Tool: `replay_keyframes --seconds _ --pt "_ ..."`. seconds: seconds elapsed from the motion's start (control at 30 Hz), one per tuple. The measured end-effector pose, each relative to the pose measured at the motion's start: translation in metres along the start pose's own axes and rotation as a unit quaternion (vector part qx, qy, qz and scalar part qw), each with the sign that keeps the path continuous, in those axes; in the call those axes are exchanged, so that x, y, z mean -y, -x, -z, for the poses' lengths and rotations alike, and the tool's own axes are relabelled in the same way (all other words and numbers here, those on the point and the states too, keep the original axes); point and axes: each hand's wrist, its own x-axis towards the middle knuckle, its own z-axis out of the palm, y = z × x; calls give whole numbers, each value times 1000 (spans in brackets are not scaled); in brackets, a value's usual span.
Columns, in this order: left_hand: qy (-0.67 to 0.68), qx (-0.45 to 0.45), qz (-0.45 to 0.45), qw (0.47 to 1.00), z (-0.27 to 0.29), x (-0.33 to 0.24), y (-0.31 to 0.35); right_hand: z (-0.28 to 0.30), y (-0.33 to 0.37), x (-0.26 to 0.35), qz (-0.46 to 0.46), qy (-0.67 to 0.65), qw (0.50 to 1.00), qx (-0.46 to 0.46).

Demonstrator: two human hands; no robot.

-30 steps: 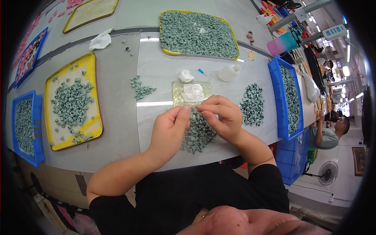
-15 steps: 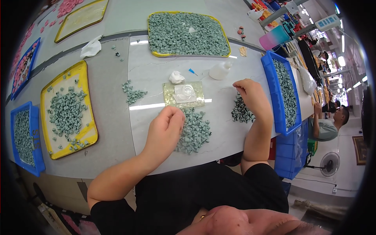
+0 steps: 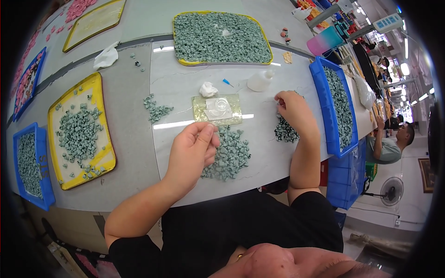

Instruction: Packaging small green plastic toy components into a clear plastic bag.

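Observation:
My left hand (image 3: 192, 146) is closed in a pinch over the left edge of a pile of small grey-green pieces (image 3: 229, 155). Anything between its thumb and fingertips is too small to make out. My right hand (image 3: 294, 109) curls above a smaller pile of darker green pieces (image 3: 286, 130); what its fingertips hold, if anything, is hidden. Beyond the left hand lies a pale translucent pad (image 3: 236, 102) bearing a clear round dish (image 3: 220, 107) on a white square. A crumpled white tissue (image 3: 208, 89) touches the pad's far side.
A squeeze bottle (image 3: 259, 82) and a blue needle tip (image 3: 227, 82) stand beyond the pad. Yellow-rimmed trays (image 3: 107, 139) and blue bins (image 3: 320, 106) of green pieces surround the work area. A small green cluster (image 3: 157, 111) lies left. Another person (image 3: 387, 146) sits at far right.
My left hand has turned so its thumb shows on top, still pinched at the pile's edge. My right hand's fingers have curled in and shifted slightly.

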Motion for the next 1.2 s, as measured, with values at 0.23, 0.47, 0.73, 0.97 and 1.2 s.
replay_keyframes --seconds 0.23,0.47,0.73,0.97,1.2 --pt "-1 9 -10 1000 2 6 -3 10 10 70 149 -263 953 0" --pt "4 19 5 1000 -1 9 -5 -15 22 100 251 -297 915 -107" --pt "-84 5 -13 996 4 8 -4 -18 19 99 378 -226 886 -142" --pt "-83 -21 -44 995 3 4 -6 -20 2 86 369 -126 901 -193" --pt "-76 -39 -48 995 5 3 -4 -22 -3 87 388 -38 895 -217"
